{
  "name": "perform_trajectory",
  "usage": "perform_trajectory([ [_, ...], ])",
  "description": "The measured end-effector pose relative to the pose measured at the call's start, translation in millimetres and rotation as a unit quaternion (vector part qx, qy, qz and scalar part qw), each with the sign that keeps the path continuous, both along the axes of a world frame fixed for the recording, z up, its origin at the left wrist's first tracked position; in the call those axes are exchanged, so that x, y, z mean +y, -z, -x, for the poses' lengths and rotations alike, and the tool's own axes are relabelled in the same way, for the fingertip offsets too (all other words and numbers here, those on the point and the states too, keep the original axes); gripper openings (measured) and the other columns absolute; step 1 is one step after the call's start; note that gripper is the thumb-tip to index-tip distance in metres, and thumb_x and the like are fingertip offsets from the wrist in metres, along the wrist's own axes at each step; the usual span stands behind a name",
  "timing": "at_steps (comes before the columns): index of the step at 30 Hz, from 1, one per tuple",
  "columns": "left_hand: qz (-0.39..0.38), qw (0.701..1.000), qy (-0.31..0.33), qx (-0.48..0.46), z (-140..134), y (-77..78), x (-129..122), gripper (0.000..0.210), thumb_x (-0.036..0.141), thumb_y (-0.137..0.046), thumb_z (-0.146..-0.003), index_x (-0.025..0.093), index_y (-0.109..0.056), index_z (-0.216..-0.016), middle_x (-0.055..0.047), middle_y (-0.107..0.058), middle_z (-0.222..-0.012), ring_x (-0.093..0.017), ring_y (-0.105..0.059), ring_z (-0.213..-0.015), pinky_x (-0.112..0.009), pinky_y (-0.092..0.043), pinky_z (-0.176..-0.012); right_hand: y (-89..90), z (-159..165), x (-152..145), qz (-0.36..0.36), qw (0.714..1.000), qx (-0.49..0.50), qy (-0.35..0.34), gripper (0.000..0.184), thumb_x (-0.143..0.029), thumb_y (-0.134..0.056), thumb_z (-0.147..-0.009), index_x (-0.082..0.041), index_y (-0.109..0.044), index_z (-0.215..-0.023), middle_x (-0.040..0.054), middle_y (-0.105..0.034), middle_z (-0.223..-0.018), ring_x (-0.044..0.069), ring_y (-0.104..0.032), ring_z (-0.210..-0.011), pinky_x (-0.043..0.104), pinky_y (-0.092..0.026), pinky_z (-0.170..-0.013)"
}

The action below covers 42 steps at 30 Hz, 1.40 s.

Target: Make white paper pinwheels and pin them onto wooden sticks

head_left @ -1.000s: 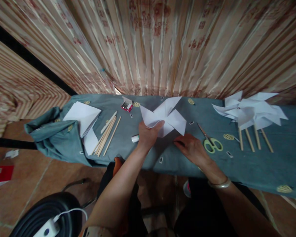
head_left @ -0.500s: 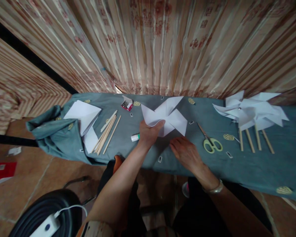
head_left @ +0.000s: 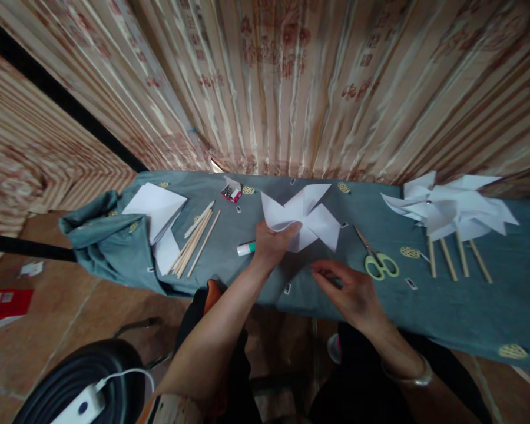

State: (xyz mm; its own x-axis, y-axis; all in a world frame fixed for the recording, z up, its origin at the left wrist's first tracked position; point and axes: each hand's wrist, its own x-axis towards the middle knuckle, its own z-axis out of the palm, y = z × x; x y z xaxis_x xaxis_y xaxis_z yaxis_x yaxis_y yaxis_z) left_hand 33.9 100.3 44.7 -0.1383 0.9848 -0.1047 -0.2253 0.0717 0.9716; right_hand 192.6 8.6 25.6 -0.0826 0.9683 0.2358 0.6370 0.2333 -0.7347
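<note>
My left hand is closed on a white paper pinwheel, its thumb pressed near the middle where the folded points meet. My right hand hovers over the cloth just below and to the right of the pinwheel, apart from it. Its thumb and forefinger come together in a pinch; whatever may be between the tips is too small to make out. A glue stick with a green band lies beside my left wrist. Scissors with pale green handles rest to the right of the pinwheel.
Wooden sticks and a white pen lie left, beside stacked white paper. A small open red box of tacks stands behind. Several pinwheels on sticks lie at the right. A curtain hangs behind the cloth-covered table.
My right hand has drawn back from the pinwheel's lower edge and turned, now showing thumb and forefinger pinched. The left hand still holds the pinwheel. The view has shifted slightly.
</note>
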Motion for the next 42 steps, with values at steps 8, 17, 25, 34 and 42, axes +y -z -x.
perform_trajectory([
  [8,-0.02,0.998,0.048,0.043,-14,0.1,-20,0.014,0.025,-0.08,-0.062,0.016,-0.075,-0.071,-0.006,-0.074,-0.072,-0.019,-0.066,-0.063,-0.027,-0.05,-0.06,-42.8,6,-6,-0.045,0.987,0.117,0.103,0.016,-0.025,-0.067,-0.083,-0.027,-0.069,-0.099,0.0014,-0.077,-0.089,0.019,-0.073,-0.077,0.033,-0.062,-0.075],
  [17,-0.002,0.994,0.092,0.056,-21,-7.8,-30,0.017,0.022,-0.077,-0.065,0.013,-0.073,-0.078,-0.005,-0.074,-0.076,-0.018,-0.067,-0.067,-0.027,-0.051,-0.063,-49.4,4,3,-0.162,0.98,0.007,0.119,0.013,-0.02,-0.063,-0.086,-0.024,-0.067,-0.098,0.0011,-0.075,-0.091,0.016,-0.069,-0.072,0.032,-0.058,-0.073],
  [25,-0.017,0.993,0.107,0.039,-24,-7.2,-36,0.02,0.025,-0.078,-0.066,0.013,-0.074,-0.082,-0.006,-0.076,-0.08,-0.019,-0.069,-0.073,-0.028,-0.053,-0.066,-49.0,4,5,-0.107,0.982,0.082,0.131,0.021,-0.018,-0.068,-0.082,-0.024,-0.066,-0.103,-0.0001,-0.073,-0.086,0.014,-0.062,-0.068,0.031,-0.053,-0.067],
  [34,-0.035,0.993,0.112,0.015,-21,-6.6,-39,0.022,0.029,-0.079,-0.065,0.014,-0.075,-0.081,-0.007,-0.077,-0.083,-0.018,-0.069,-0.072,-0.027,-0.054,-0.066,-45.6,0,12,-0.019,0.96,0.257,0.112,0.024,-0.02,-0.075,-0.076,-0.024,-0.066,-0.098,-0.0009,-0.074,-0.083,0.014,-0.064,-0.072,0.029,-0.05,-0.067],
  [42,-0.02,0.995,0.1,0.003,-21,-4.6,-40,0.024,0.029,-0.08,-0.064,0.014,-0.075,-0.082,-0.007,-0.077,-0.085,-0.019,-0.07,-0.074,-0.028,-0.055,-0.068,-43.8,1,14,0.008,0.945,0.308,0.108,0.025,-0.021,-0.077,-0.072,-0.024,-0.068,-0.096,-0.0014,-0.075,-0.081,0.014,-0.067,-0.074,0.029,-0.053,-0.07],
])
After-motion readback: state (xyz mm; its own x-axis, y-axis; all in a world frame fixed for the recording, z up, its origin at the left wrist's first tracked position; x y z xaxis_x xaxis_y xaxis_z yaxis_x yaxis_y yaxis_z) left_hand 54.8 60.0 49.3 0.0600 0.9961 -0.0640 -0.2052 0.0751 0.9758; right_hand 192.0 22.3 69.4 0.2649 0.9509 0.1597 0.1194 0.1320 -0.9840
